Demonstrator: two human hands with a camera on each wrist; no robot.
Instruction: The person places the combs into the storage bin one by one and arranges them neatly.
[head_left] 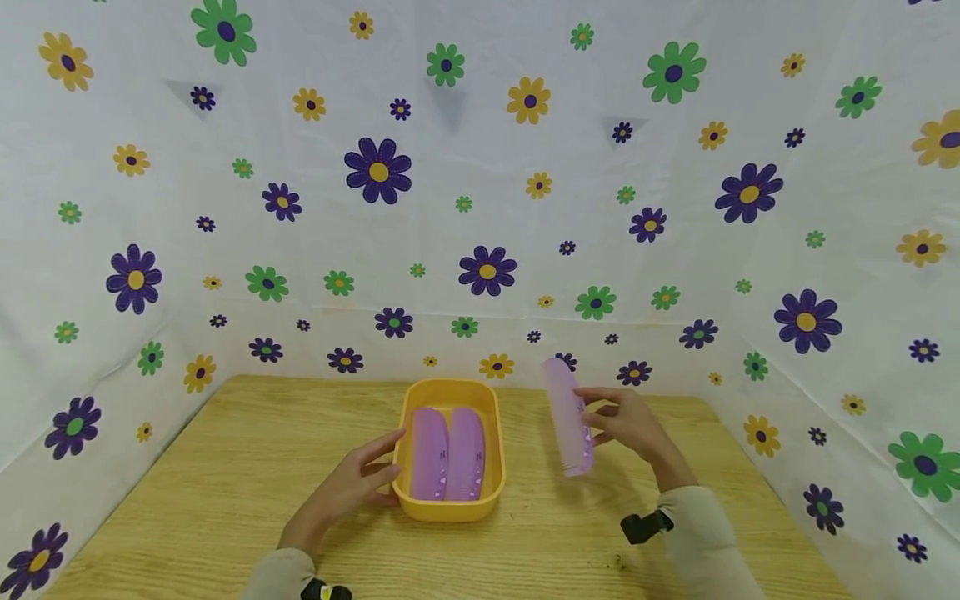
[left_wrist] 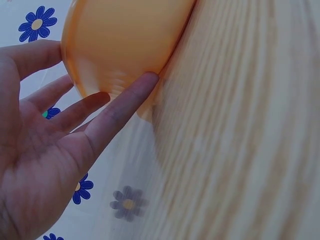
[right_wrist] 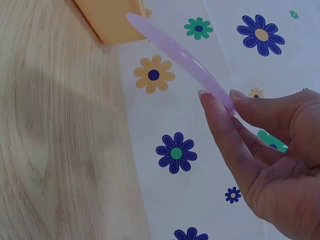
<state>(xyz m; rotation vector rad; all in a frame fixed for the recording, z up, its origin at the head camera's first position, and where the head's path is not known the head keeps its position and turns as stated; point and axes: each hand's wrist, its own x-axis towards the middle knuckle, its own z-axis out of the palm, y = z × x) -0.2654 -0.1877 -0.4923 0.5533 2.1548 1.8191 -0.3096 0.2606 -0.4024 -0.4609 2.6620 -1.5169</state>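
Two purple combs (head_left: 429, 454) lie side by side, lengthwise, inside a yellow plastic container (head_left: 450, 511) on the table. At its left side my left hand (head_left: 348, 483) touches the outer wall with extended fingers; the left wrist view shows the fingertips against the tub (left_wrist: 125, 40). Right of the container, my right hand (head_left: 628, 425) holds a third purple comb (head_left: 566, 425) up, pinched by its thicker edge between thumb and fingers. In the right wrist view this comb (right_wrist: 180, 59) appears nearly edge-on, apart from the container.
The wooden table (head_left: 615, 533) bears the container near its far edge. White cloth (head_left: 420, 233) printed with flowers stands behind and along both sides. Small dark specks (head_left: 617, 562) lie on the table at the front right.
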